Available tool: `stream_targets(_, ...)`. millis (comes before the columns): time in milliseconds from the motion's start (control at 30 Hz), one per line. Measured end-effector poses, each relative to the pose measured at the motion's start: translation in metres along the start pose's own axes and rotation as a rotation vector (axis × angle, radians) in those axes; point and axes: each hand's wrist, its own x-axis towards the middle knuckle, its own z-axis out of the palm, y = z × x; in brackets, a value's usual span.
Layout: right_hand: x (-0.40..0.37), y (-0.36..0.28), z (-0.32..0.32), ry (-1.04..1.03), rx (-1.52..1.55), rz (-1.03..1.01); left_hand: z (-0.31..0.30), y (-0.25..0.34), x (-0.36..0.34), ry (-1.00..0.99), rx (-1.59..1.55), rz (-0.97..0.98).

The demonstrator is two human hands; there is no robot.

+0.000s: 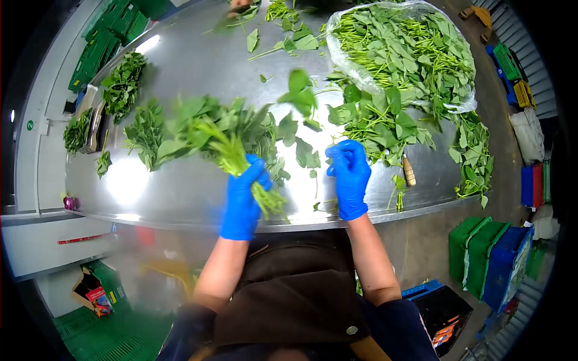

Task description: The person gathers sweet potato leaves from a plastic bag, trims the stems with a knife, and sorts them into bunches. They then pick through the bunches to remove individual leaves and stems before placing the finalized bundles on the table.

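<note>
One leafy bunch (224, 144) lies within clenched left fingers (257, 165); right fingers (350, 153) curled, contents unclear.

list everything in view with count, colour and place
metal table: one, silver, centre
leafy bunch: one, green, left hand
small leafy bundles: several, green, table's left
plastic bag of stems: one, clear, far right
loose stems: many, green, near side of bag
wooden handle: one, tan, near right
crates: many, mostly green and blue, around table
cardboard box: one, brown, lower left
other person's hand, apparently: one, blurred, top edge
apron: one, dark brown, lower centre
sleeves: two, dark blue, bottom
left hand: one, blue-gloved, gripping bunch
right hand: one, blue-gloved, near loose stems
</note>
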Motion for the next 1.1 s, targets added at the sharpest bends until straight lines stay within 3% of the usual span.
stream_targets(33, -0.005, 0.0, 0.002, -0.007, -0.071, -0.01, 0.012, -0.008, 0.002, -0.022, 0.06, 0.014)
stream_targets(100, -0.016, 0.001, 0.004, -0.067, -0.485, -0.251, 0.028, -0.021, 0.007, -0.057, 0.182, 0.037)
stream_targets(167, -0.019, -0.004, 0.006, -0.219, -0.708, -0.651, 0.036, -0.034, 0.012, -0.038, 0.174, 0.081)
stream_targets(267, -0.023, 0.0, 0.012, -0.311, -0.566, -0.551, 0.034, -0.035, 0.011, 0.032, 0.203, 0.099)
stream_targets(367, -0.03, 0.025, 0.012, -0.259, -0.265, -0.33, 0.011, -0.026, 0.017, 0.049, 0.141, 0.129)
stream_targets(433, -0.021, 0.028, 0.007, -0.02, 0.273, -0.038, 0.004, -0.015, 0.021, 0.052, 0.079, 0.172)
stream_targets(500, -0.001, 0.013, -0.005, -0.111, 0.577, 0.451, 0.006, -0.007, 0.017, 0.074, 0.108, 0.196)
stream_targets(633, -0.011, 0.013, 0.013, -0.558, 0.056, 0.382, 0.015, -0.009, 0.014, 0.081, 0.143, 0.112)
stream_targets(667, -0.007, 0.013, 0.012, -0.681, 0.118, 0.495, 0.016, -0.006, 0.012, 0.06, 0.142, 0.073)
stream_targets(767, -0.021, 0.031, 0.023, -0.532, 0.092, 0.237, 0.0, 0.004, 0.018, 0.021, 0.156, 0.044)
stream_targets(833, -0.023, 0.035, 0.037, -0.201, 0.292, 0.285, -0.016, 0.008, 0.025, 0.057, 0.135, 0.078)
stream_targets(867, -0.017, 0.039, 0.033, -0.129, 0.223, 0.177, -0.026, 0.012, 0.029, 0.04, 0.135, 0.147)
stream_targets(900, -0.005, 0.046, 0.027, 0.003, 0.264, 0.203, -0.032, 0.017, 0.033, 0.038, 0.131, 0.153)
stream_targets(933, 0.013, 0.062, 0.011, 0.091, 0.624, 0.392, -0.037, 0.023, 0.035, 0.036, 0.127, 0.158)
stream_targets(1033, 0.026, 0.053, 0.015, 0.005, 0.052, 0.467, -0.038, 0.034, 0.039, 0.056, 0.116, 0.143)
stream_targets(1067, 0.019, 0.048, 0.025, -0.055, -0.462, 0.199, -0.04, 0.034, 0.039, 0.065, 0.11, 0.128)
stream_targets(1100, 0.013, 0.041, 0.032, -0.152, -0.475, 0.068, -0.041, 0.036, 0.041, 0.073, 0.106, 0.115)
